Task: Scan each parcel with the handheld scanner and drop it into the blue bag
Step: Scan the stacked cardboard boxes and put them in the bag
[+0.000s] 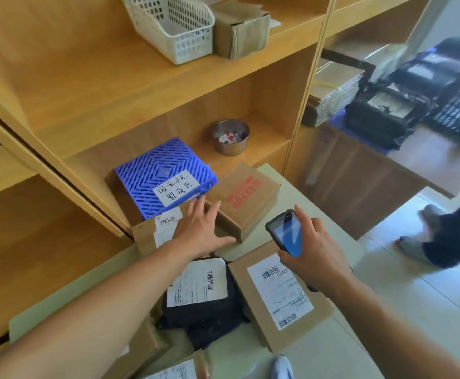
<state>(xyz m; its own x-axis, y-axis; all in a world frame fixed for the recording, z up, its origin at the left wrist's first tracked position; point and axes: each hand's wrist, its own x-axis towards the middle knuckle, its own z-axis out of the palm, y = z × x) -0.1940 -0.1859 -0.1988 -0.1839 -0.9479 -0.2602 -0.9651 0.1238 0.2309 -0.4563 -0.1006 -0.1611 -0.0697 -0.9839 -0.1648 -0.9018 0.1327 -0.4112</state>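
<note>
The left hand (198, 228) is stretched forward with its fingers straight and spread apart, gripping nothing. It hovers over the gap between two parcels. Just beyond its fingertips lies a brown cardboard box with red print (246, 201), and under its wrist side sits a brown cardboard box with a white barcode label (155, 233). Whether the thumb touches the red-printed box cannot be told.

The right hand (313, 255) is curled round a black handheld scanner with a blue-lit screen (285, 233), held upright and tilted, with the screen facing the camera. Directly below this hand lies a flat brown cardboard parcel with a long white shipping label (278, 294). Between the two forearms rests a black plastic mailer bag with a white label (201, 294), touching the flat parcel's edge. All lie on a pale tabletop (319, 351).

Past the left hand's fingers a blue slatted plastic crate with a handwritten white tag (163, 176) sits in the wooden shelf (86, 86). Farther back stands a small round metal bowl (231, 136) holding small bits. On the shelf above is a white plastic lattice basket (174, 23). Far to the right of the right hand, another person's dark trouser legs and grey shoes (448, 236) stand on the floor.
</note>
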